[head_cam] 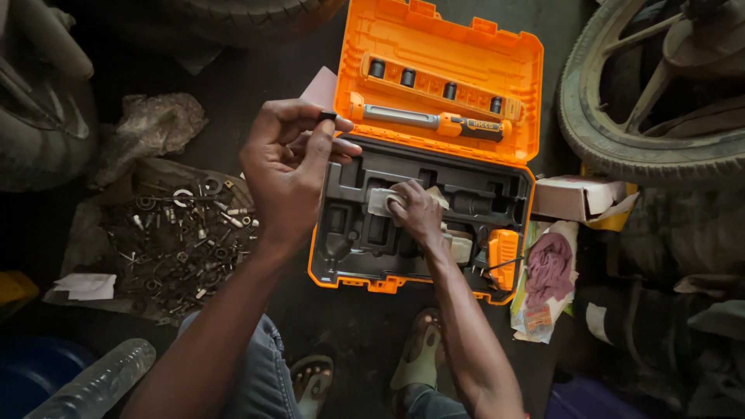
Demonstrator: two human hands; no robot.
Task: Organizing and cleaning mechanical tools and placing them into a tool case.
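Nearest the camera, at the bottom left corner, a clear plastic bottle (97,382) lies on its side on the floor, beside the person's denim-covered knee (260,371). Two sandalled feet (365,371) stand just below an open orange tool case (434,143), which rests on the dark floor.

Raised above the case's left edge, the left hand (289,172) is closed in a pinch, thumb and fingertips gripping a small black bit (327,116). Lower down, the right hand (413,209) reaches into the case's black moulded tray (349,225), its fingers curled over a pale grey block (381,202) sitting in one of the recesses; whether it grips the block or only presses on it I cannot tell.

Clipped into the orange lid are a grey-and-orange handled driver (431,121) and, above it, a row of dark sockets (431,81). An orange tool part (503,256) sits at the tray's right end.

Left of the case, a heap of bolts, washers and nuts (174,244) is spread on a dirty sheet, with crumpled plastic (151,128) above it. Right of the case lie a small cardboard box (576,198) and a pinkish rag (548,268). A spoked wheel with tyre (652,93) fills the upper right corner.
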